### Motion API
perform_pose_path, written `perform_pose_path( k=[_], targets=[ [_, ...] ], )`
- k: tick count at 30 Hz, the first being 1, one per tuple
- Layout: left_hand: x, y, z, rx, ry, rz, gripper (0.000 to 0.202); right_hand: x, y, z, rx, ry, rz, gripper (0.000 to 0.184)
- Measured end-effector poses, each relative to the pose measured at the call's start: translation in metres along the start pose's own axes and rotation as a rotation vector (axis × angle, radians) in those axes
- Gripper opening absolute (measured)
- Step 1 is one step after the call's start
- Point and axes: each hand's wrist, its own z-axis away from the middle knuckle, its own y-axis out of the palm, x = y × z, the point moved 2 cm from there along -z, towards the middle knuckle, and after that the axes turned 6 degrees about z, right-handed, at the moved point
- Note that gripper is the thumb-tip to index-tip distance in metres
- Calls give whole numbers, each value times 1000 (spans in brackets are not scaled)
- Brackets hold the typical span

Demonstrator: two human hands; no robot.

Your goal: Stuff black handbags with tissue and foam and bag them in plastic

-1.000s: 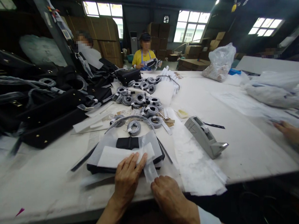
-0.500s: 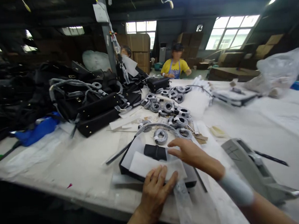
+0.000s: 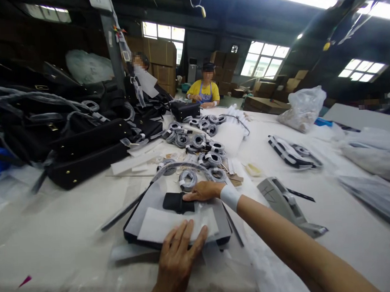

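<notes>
A flat black bag [image 3: 139, 229] wrapped in translucent film lies on the white table [image 3: 56, 240] in front of me. A white paper sheet [image 3: 160, 224] covers its near part. My left hand [image 3: 177, 256] lies flat on that sheet, fingers spread. My right hand [image 3: 202, 191] reaches over the bag's far edge, fingers flat and together, touching the black strap piece [image 3: 175, 202] on top. A coiled grey strap [image 3: 187, 179] sits just beyond it.
Several coiled grey straps [image 3: 198, 141] lie mid-table. Black bags [image 3: 80, 147] pile up at left. A grey tape dispenser [image 3: 284, 200] stands at right, a plastic sack [image 3: 302, 107] further back. Two people sit at the far end.
My right hand left the film strip at the table's near edge and reached forward over the bag to its far side. The left hand stayed pressed on the paper.
</notes>
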Motion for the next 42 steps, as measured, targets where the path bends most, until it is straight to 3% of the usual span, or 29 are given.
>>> perform_pose_path(
  k=[12,19,21,23,26,30,33,38,42],
  targets=[
    [2,-4,-3,62,35,10,46,-41,13,18,-127,45,-63,63],
    [2,-3,-5,118,50,37,43,-39,21,34,-370,48,-23,40],
    [0,0,-5,105,37,40,43,-35,27,46,-471,-6,-9,42],
    [-2,1,-5,57,15,48,43,-26,38,63,-593,-131,-20,43],
    [-3,1,-5,24,10,60,42,-11,64,90,-747,-303,-82,29],
    [-2,-3,-7,96,39,57,42,0,102,112,-907,-256,-183,21],
    [-2,-7,-9,130,72,26,43,-1,121,112,-1016,-235,-264,21],
    [-8,-9,-18,243,164,-79,41,-10,137,99,-1126,-253,-280,17],
    [-9,-5,-27,293,316,-81,40,-12,143,98,-1147,-254,-279,17]
  ],
)
